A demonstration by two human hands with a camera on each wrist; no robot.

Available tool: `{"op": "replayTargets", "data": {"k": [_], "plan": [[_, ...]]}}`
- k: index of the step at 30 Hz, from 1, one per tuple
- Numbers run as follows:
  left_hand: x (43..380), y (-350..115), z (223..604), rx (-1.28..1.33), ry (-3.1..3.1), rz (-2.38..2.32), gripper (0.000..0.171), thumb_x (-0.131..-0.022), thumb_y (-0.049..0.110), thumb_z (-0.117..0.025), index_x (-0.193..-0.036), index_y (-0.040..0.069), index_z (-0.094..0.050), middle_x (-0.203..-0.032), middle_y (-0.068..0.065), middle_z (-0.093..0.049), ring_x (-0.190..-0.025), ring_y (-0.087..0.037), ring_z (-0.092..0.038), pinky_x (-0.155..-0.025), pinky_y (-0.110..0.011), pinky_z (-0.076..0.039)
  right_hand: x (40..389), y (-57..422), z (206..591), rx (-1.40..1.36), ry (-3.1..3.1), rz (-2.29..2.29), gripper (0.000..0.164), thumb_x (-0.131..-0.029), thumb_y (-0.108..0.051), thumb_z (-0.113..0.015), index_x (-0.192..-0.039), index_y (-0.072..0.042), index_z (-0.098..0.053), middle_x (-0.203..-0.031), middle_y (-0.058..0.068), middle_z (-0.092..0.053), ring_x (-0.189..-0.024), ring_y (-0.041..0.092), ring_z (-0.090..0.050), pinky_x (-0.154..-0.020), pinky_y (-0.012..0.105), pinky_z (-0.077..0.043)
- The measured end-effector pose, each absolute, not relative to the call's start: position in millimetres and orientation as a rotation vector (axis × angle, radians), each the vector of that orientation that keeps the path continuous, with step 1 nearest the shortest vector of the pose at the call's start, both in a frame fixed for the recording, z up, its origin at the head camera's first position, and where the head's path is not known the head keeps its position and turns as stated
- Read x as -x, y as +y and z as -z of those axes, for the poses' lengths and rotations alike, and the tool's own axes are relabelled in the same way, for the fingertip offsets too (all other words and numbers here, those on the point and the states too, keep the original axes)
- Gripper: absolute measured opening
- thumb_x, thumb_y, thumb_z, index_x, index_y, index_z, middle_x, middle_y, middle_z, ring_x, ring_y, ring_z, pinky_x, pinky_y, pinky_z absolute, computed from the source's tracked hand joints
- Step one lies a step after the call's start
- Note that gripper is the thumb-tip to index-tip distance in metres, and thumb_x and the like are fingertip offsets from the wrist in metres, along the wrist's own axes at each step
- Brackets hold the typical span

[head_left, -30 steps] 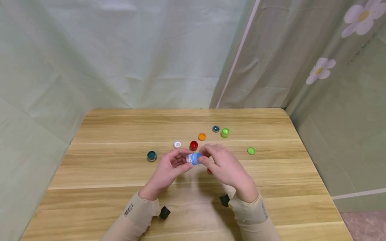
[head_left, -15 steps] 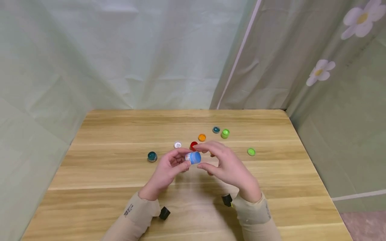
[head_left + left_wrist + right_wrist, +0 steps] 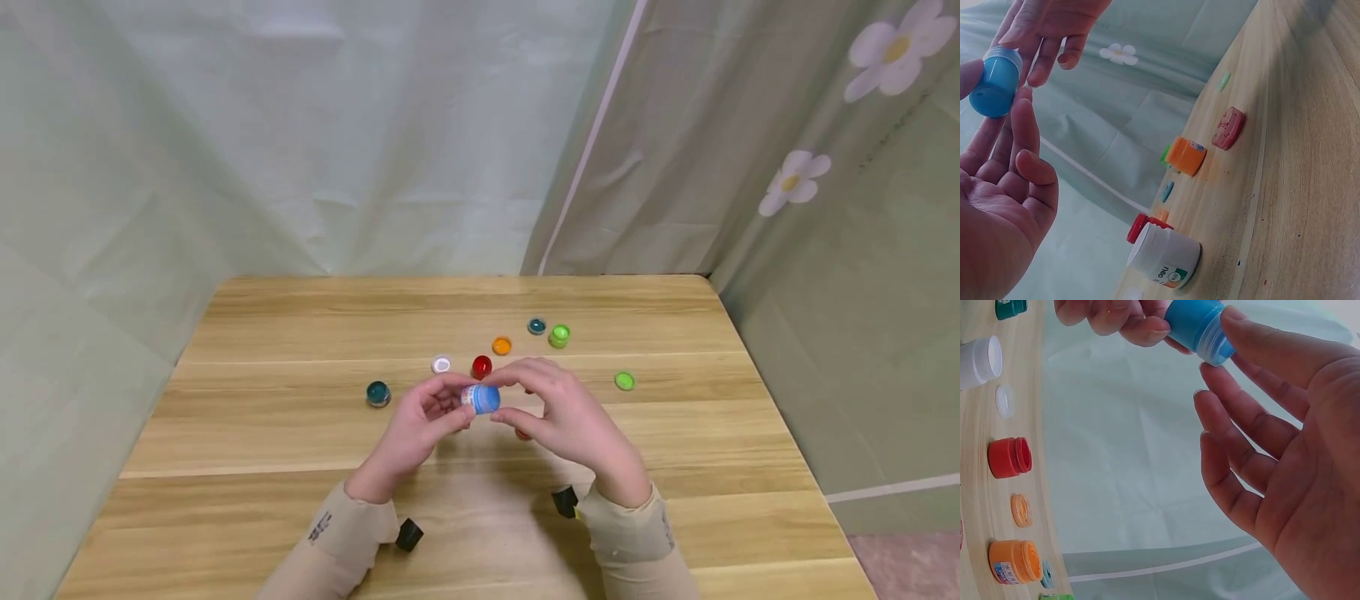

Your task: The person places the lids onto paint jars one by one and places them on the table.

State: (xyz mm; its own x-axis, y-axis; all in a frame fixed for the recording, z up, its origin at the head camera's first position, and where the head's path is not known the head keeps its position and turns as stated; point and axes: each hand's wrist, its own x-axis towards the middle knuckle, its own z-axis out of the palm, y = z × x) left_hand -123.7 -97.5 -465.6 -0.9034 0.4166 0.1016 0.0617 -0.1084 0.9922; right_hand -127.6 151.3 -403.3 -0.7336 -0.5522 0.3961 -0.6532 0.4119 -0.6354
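Observation:
Above the table, my left hand (image 3: 412, 429) holds a small blue paint jar (image 3: 480, 399) tilted sideways between thumb and fingers. My right hand (image 3: 562, 417) reaches in from the other side, thumb and index fingertip at the ribbed lid (image 3: 1215, 337) of that jar. Its other fingers are spread loosely below, as the right wrist view shows. Just beyond the hands is an uncapped red paint jar (image 3: 482, 367). A red lid (image 3: 522, 434) is partly covered by the right hand.
Open paint jars stand around: teal (image 3: 378, 394), green (image 3: 559, 336), white (image 3: 1166, 256) and orange (image 3: 1013, 561). Loose lids lie between them: white (image 3: 441, 364), orange (image 3: 502, 345), teal (image 3: 537, 326) and green (image 3: 625, 381). Curtains hang behind the wooden table (image 3: 262, 433).
The right hand let go of the jar's lid, spread its fingers away, then came back to the lid. The left hand has kept its hold on the jar nearly in place.

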Motion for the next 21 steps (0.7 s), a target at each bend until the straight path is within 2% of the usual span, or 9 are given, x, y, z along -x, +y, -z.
{"op": "replayTargets", "data": {"k": [6, 12, 16, 21], "plan": [[122.9, -97.6, 464.7, -0.520, 1.923, -2.092, 0.036, -0.103, 0.009, -0.072, -0.137, 0.002, -0.063, -0.121, -0.014, -0.068, -0.103, -0.027, -0.064, -0.086, -0.033, -0.058, 126.5, 150.5, 403.9, -1.016, -2.586, -1.219, 0.034, -0.093, -0.027, -0.087, -0.124, -0.021, -0.075, -0.122, -0.013, -0.073, -0.115, 0.010, -0.065, -0.093, 0.038, -0.055], [123.2, -97.1, 464.3, -0.522, 1.932, -2.087, 0.036, -0.102, 0.010, -0.073, -0.137, 0.002, -0.064, -0.119, -0.014, -0.068, -0.103, -0.028, -0.063, -0.087, -0.032, -0.057, 125.3, 149.0, 403.7, -0.924, -2.644, -1.190, 0.032, -0.091, -0.035, -0.088, -0.118, -0.023, -0.076, -0.110, -0.017, -0.071, -0.110, 0.007, -0.062, -0.086, 0.040, -0.054], [123.5, -96.7, 465.3, -0.533, 1.937, -2.086, 0.036, -0.102, 0.009, -0.073, -0.136, 0.002, -0.064, -0.118, -0.013, -0.068, -0.102, -0.027, -0.063, -0.087, -0.032, -0.057, 124.7, 147.5, 403.7, -0.883, -2.673, -1.171, 0.030, -0.091, -0.037, -0.088, -0.115, -0.023, -0.076, -0.103, -0.016, -0.069, -0.105, 0.007, -0.061, -0.082, 0.038, -0.052], [123.6, -96.1, 467.6, -0.541, 1.937, -2.090, 0.034, -0.102, 0.008, -0.072, -0.135, 0.002, -0.065, -0.118, -0.012, -0.069, -0.101, -0.026, -0.063, -0.086, -0.031, -0.058, 124.1, 144.1, 404.2, -0.838, -2.712, -1.157, 0.025, -0.093, -0.042, -0.085, -0.109, -0.024, -0.074, -0.094, -0.019, -0.064, -0.101, 0.008, -0.059, -0.084, 0.034, -0.050]]}}
